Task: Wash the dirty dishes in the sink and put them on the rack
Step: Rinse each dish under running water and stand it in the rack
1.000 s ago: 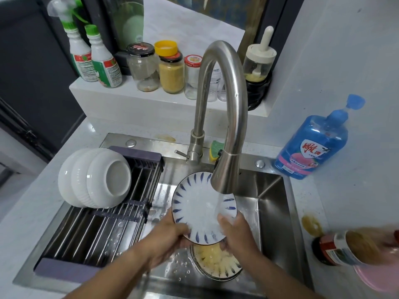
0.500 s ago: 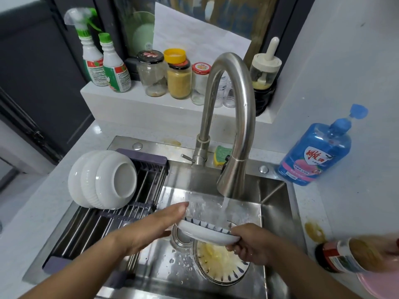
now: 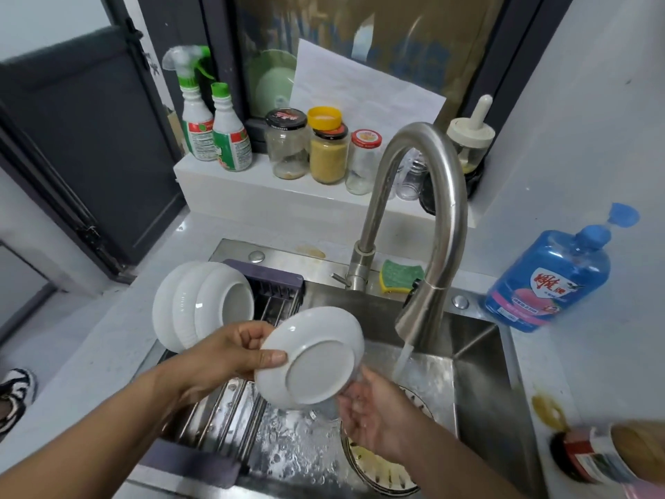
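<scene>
Two hands: both low in front of the faucet (image 3: pixel 446 196), over the sink (image 3: pixel 478 354).
Left hand (image 3: pixel 230 354): grips the white plate (image 3: pixel 313 358) by its rim, thumb on the underside.
Plate position: tilted, underside toward me, in the air just left of the faucet's spout, above where rack (image 3: pixel 216 423) meets basin.
Right hand (image 3: pixel 374 415): fingers loose, palm up, wet, under the plate's lower edge; cannot tell if it touches.
Water: stream (image 3: pixel 405 354) falls from the spout, just right of the plate.
Bowls (image 3: pixel 201 304): three, white, on their sides on the rack, left of the faucet.
Dirty plate (image 3: pixel 378 470): on the sink floor below the faucet, partly under my right hand.
Sponge (image 3: pixel 399 275): at the faucet's base.
Soap bottle (image 3: pixel 547 275): blue, right of the faucet.
</scene>
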